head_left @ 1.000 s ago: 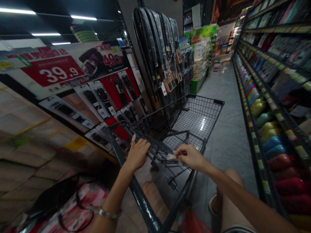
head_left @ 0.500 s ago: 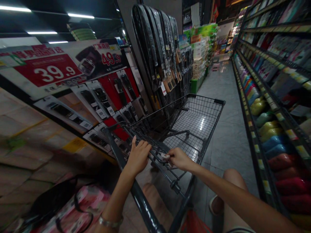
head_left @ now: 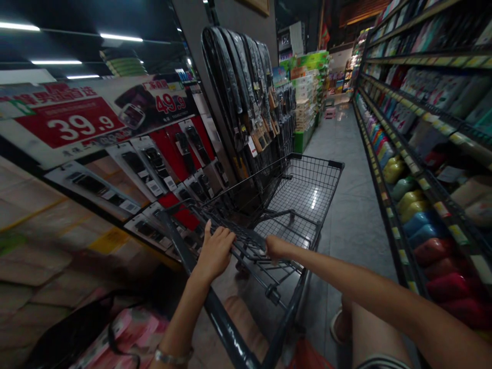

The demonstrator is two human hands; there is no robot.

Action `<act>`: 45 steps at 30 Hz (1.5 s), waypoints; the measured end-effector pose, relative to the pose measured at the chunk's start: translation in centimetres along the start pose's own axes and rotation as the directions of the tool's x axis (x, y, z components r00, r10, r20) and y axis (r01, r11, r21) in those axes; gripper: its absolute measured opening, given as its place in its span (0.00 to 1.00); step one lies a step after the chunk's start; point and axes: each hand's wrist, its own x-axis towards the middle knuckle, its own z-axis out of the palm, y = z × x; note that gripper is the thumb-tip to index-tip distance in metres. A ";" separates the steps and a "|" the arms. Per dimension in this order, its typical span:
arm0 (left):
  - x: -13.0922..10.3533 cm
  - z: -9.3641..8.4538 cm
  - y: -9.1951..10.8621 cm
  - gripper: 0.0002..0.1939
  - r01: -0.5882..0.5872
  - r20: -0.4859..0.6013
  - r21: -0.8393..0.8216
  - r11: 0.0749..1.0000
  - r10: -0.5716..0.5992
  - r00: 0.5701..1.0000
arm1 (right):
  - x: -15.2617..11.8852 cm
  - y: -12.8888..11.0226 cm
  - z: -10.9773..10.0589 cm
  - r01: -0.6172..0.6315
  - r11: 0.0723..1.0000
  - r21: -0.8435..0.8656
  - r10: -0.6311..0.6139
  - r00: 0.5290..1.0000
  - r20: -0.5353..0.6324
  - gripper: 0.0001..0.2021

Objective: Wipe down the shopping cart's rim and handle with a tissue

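A dark metal shopping cart (head_left: 313, 197) stands in front of me, its wire basket bare. The fingers of my left hand (head_left: 216, 252) curl over the bar of the folded child seat (head_left: 246, 238), thumb sticking up. On the right end of that seat my right hand (head_left: 280, 248) is closed in a fist against the frame. The crumpled white piece, like a tissue, that it pinched a moment ago is hidden by the hand now. The cart's thick push handle (head_left: 226, 325) runs beneath my left forearm.
Boxed belts hang on a panel under a price sign (head_left: 77, 120) at left, with long wrapped belts (head_left: 246, 82) beyond. Shelves with coloured rolled goods (head_left: 430, 251) line the right. The tiled aisle (head_left: 338, 138) leads away. A pink bag (head_left: 130, 333) lies lower left.
My right hand has slid slightly along the seat frame and turned, covering the white piece it held. My left hand keeps its grip. The view has shifted a little to the right.
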 end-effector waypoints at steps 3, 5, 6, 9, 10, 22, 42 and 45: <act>-0.1 0.1 0.0 0.12 -0.002 -0.012 -0.013 1.000 0.002 1.000 | -1.2 -0.1 -0.6 0.033 0.990 0.134 -0.043 0.996 0.076 0.13; -0.1 0.1 0.1 0.11 -0.002 -0.022 -0.029 1.000 0.001 1.000 | -2.1 -0.3 -0.8 0.068 0.973 0.220 -0.088 0.993 0.081 0.12; -0.2 0.0 0.1 0.11 -0.002 -0.026 -0.039 0.999 0.001 1.000 | -2.5 -0.4 -0.8 0.086 0.962 0.258 -0.108 0.992 0.070 0.12; -0.4 -0.1 0.2 0.12 -0.002 -0.034 -0.074 0.997 -0.001 0.999 | -3.2 -0.8 -0.8 0.119 0.930 0.348 -0.131 0.991 0.010 0.12; -0.5 -0.1 0.2 0.13 0.003 -0.038 -0.085 0.996 -0.006 0.999 | -3.2 -0.9 -0.7 0.123 0.921 0.371 -0.127 0.992 -0.014 0.12; -0.1 1.6 -0.6 0.21 0.437 -0.149 -0.164 0.884 -0.460 0.875 | 1.1 -2.7 0.0 0.237 0.882 0.408 -0.132 0.954 -0.268 0.10; 0.3 0.2 0.3 0.14 0.490 -0.029 -0.242 0.838 -0.510 0.859 | 8.3 -2.7 0.4 0.282 0.871 0.402 -0.194 0.950 -0.246 0.13; 0.4 0.6 0.5 0.12 0.515 -0.036 -0.281 0.810 -0.546 0.837 | 7.0 -2.4 0.4 0.255 0.867 0.429 -0.163 0.957 -0.240 0.12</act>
